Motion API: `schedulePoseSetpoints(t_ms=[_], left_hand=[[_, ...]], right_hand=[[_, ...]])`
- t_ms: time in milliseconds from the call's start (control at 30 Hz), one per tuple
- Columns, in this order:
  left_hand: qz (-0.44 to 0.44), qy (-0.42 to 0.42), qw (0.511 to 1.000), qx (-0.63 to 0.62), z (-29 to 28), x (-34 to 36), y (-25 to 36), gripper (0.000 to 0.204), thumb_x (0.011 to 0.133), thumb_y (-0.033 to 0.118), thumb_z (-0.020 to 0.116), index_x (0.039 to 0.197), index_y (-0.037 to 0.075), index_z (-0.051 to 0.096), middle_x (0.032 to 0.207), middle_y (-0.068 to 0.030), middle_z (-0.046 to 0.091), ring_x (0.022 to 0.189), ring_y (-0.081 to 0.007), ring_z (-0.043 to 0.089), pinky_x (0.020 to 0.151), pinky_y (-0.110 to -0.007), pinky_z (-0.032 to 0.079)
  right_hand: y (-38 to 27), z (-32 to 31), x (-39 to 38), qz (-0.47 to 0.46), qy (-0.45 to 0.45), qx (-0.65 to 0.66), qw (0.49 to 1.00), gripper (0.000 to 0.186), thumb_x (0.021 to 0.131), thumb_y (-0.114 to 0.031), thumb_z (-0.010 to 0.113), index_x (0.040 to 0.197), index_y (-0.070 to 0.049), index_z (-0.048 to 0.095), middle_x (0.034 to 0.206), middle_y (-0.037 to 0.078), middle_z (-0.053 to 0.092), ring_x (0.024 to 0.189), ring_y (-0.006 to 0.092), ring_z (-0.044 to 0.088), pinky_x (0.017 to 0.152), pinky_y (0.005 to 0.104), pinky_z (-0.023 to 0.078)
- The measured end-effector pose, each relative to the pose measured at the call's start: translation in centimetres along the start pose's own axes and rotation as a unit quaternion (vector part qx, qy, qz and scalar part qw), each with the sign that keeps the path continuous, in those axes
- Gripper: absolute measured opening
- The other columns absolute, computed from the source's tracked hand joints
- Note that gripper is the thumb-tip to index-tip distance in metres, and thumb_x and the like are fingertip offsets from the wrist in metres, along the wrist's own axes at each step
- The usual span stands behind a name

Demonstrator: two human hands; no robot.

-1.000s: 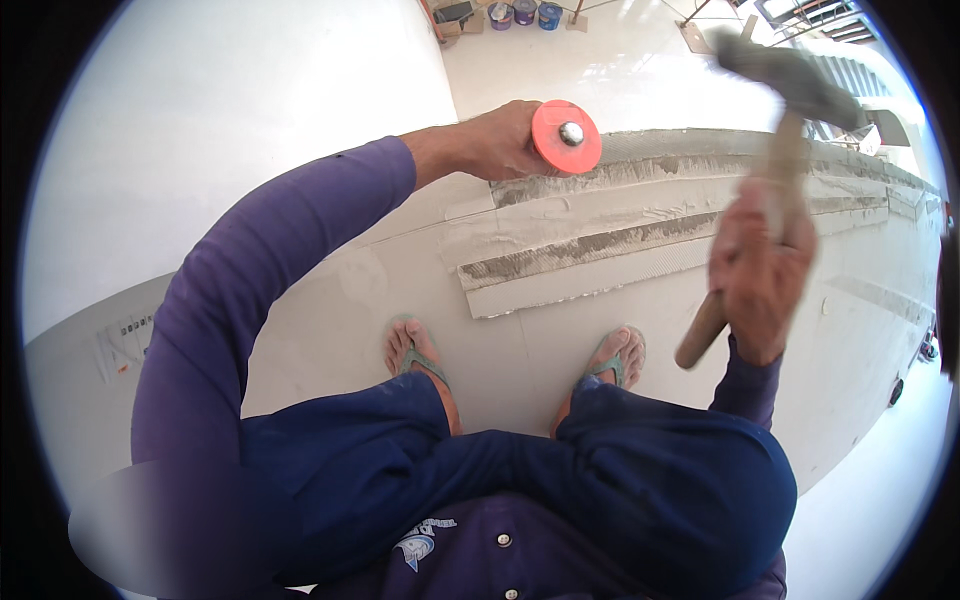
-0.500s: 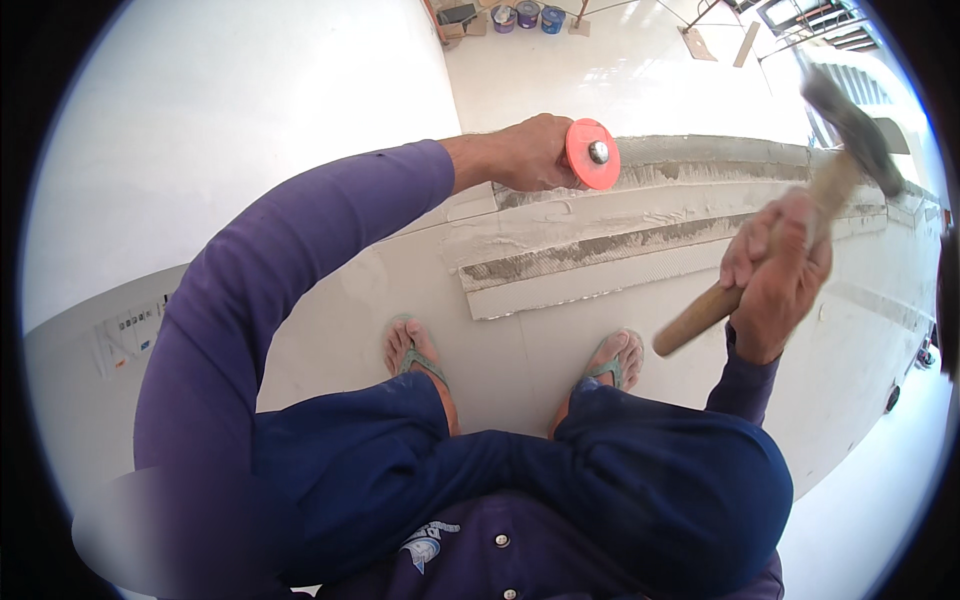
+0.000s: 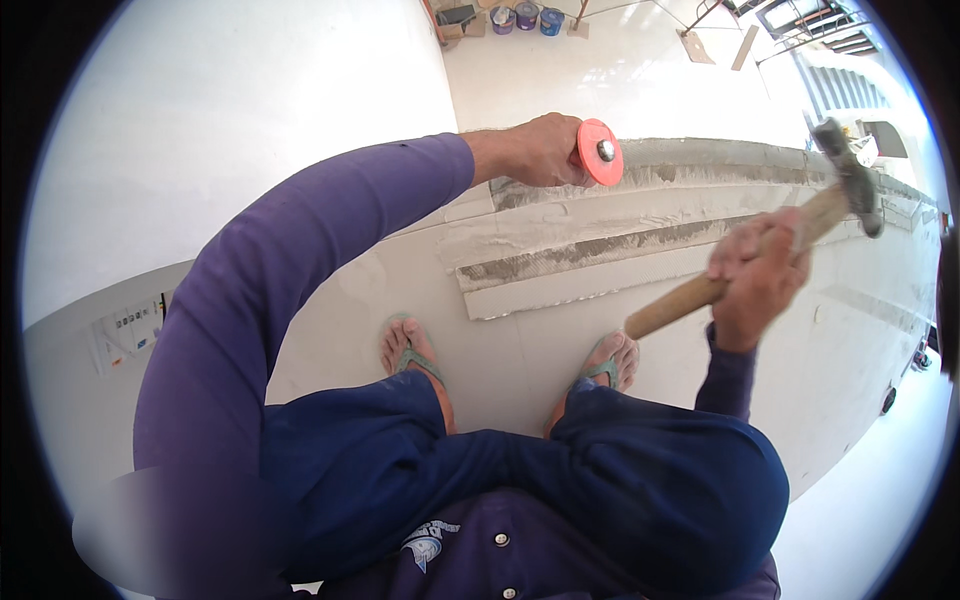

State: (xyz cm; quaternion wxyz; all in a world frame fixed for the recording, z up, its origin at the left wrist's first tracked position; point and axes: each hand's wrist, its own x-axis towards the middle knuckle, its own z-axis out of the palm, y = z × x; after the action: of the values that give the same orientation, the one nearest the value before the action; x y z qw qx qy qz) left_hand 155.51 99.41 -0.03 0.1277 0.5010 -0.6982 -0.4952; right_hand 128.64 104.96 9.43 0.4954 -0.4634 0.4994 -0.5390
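My left hand [image 3: 541,152] is closed around a chisel with a round red-orange hand guard [image 3: 598,168]. The chisel's metal striking end points up through the guard; its shaft and tip are hidden beneath. My right hand [image 3: 760,285], slightly blurred, grips a hammer [image 3: 822,212] by its wooden handle. The dark metal hammer head is up and to the right, well apart from the chisel. Under the chisel runs a stepped, layered ledge [image 3: 590,289] of pale boards or slabs, with rough grey mortar-like strips between the layers.
Both feet, in green flip-flops [image 3: 408,360], stand on the dusty pale floor in front of the ledge. A white wall [image 3: 260,100] rises at the left. Several buckets [image 3: 527,16] stand at the far end. Cardboard pieces [image 3: 697,46] lie beyond the ledge.
My right hand has moved down and left with the hammer, whose head is lower now. My left hand and the chisel have shifted slightly right.
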Motion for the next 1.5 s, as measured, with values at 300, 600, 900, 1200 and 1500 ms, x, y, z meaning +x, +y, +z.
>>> schedulePoseSetpoints(t_ms=[300,600,900,1200,1500], left_hand=[[0.016,0.007,1.0,0.012,0.3,0.4,-0.6,0.041,0.088,0.027,0.083,0.121,0.006,0.071,0.108,-0.0155,0.077,0.103,-0.0327,0.072,0.091,-0.04,0.055],[0.034,0.005,0.999,0.023,0.4,2.1,-0.6,0.04,0.086,0.03,0.083,0.114,0.004,0.073,0.106,-0.0161,0.077,0.1,-0.0349,0.072,0.089,-0.042,0.055],[0.017,-0.004,1.0,0.025,0.6,1.8,-0.2,0.04,0.087,0.031,0.083,0.115,0.005,0.073,0.106,-0.0156,0.077,0.1,-0.034,0.071,0.09,-0.041,0.055],[0.008,-0.001,1.0,0.03,0.6,1.3,-0.3,0.041,0.085,0.029,0.085,0.117,0.005,0.073,0.107,-0.0163,0.077,0.103,-0.0344,0.072,0.091,-0.041,0.055],[0.011,-0.011,0.999,0.047,0.9,1.6,-1.4,0.044,0.09,0.025,0.083,0.126,0.005,0.067,0.113,-0.0175,0.075,0.103,-0.0332,0.069,0.093,-0.042,0.053]], right_hand=[[0.9,-1.3,0.6,0.117,-0.12,-0.118,0.979,0.025,0.113,-0.028,0.055,0.1,-0.007,0.059,0.061,-0.005,0.047,0.041,0.0049,0.043,0.034,0.0231,0.035],[3.4,-1.9,0.7,0.168,-0.232,-0.298,0.911,0.03,0.11,-0.029,0.061,0.093,-0.005,0.055,0.063,-0.001,0.051,0.044,0.0093,0.049,0.038,0.0291,0.04],[4.8,-0.8,-0.2,0.089,-0.131,-0.125,0.979,0.03,0.112,-0.031,0.057,0.093,-0.007,0.056,0.06,-0.002,0.048,0.043,0.0087,0.05,0.036,0.0246,0.04],[2.8,-1.6,0.8,0.089,-0.076,-0.054,0.992,0.028,0.111,-0.028,0.058,0.095,-0.007,0.054,0.059,-0.002,0.049,0.04,0.0076,0.047,0.034,0.0256,0.039],[0.9,-1.1,1.3,0.17,-0.127,-0.116,0.97,0.028,0.11,-0.03,0.062,0.099,-0.005,0.052,0.06,-0.002,0.05,0.04,0.0087,0.047,0.035,0.028,0.04]])
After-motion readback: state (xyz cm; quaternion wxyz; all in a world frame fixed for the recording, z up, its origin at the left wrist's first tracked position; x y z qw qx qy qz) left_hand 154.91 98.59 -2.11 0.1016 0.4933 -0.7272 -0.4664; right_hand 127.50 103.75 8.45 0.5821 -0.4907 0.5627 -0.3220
